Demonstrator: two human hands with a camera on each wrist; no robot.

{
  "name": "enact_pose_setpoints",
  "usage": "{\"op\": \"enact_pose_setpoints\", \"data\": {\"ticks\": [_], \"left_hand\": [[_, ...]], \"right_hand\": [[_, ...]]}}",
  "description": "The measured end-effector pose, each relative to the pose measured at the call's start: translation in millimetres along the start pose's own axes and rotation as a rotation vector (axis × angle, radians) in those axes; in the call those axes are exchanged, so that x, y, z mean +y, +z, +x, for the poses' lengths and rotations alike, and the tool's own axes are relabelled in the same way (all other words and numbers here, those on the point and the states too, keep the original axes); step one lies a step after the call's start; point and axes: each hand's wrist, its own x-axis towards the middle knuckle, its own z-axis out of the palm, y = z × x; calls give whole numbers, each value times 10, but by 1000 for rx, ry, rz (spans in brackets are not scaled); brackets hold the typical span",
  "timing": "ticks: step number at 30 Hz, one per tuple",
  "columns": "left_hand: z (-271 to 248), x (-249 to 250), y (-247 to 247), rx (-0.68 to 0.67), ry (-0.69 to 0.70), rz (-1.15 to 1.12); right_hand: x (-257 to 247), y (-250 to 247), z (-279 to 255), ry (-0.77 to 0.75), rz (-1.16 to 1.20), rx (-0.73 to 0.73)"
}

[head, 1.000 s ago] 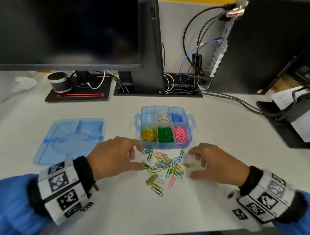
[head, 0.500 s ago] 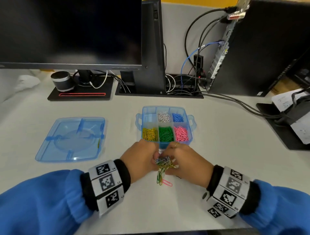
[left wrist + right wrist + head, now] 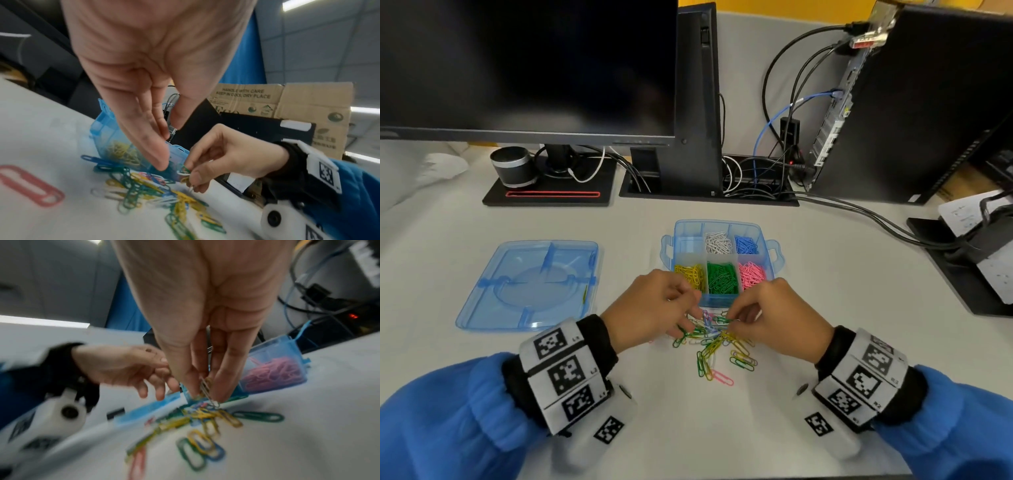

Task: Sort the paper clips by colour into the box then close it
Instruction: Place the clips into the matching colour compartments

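From the head view, the loose paper clips (image 3: 714, 346) lie in a tangled heap on the desk (image 3: 825, 308) directly under and between both hands, with the open box (image 3: 770, 255) just beyond the fingertips and its lid (image 3: 527, 284) well off to the outer side of the left hand (image 3: 650, 313). The right hand (image 3: 777, 318) pinches a clip at the top of the heap. From the left wrist view, the left hand's fingers (image 3: 150, 146) hang straight and relaxed above the heap, gripping nothing, while the opposite hand nips a green and a white clip (image 3: 184, 170) between thumb and forefinger. From the right wrist view, that hand's fingertips (image 3: 191, 386) close on a pale clip (image 3: 207, 394) that dangles down into the pile. These clips look very light, thin, stiff and smooth; they probably hook into each other, so lifting one may drag its neighbours. Best taken singly, pinched across the flat loops at one rounded end, and shaken free before dropping.
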Motion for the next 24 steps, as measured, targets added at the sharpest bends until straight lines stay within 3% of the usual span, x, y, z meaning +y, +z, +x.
{"op": "enact_pose_setpoints", "data": {"ticks": [4,8,10,13,20,24], "left_hand": [[-2,88,57,-90,-204,-250],[19,135,128,-258,-363,-658],[28,178,190,-312,-417,-935],[71,260,275,-272,-407,-1232],[125,238,271,-197,-319,-1252],[126,197,229,-166,-304,-1128]], "right_hand": [[-5,-161,-13,51,188,71],[-101,-312,10,55,427,115],[-171,-324,37,16,476,102],[-251,-303,93,-14,469,80],[-250,-314,173,-61,411,101],[-247,-310,180,-59,396,103]]}}
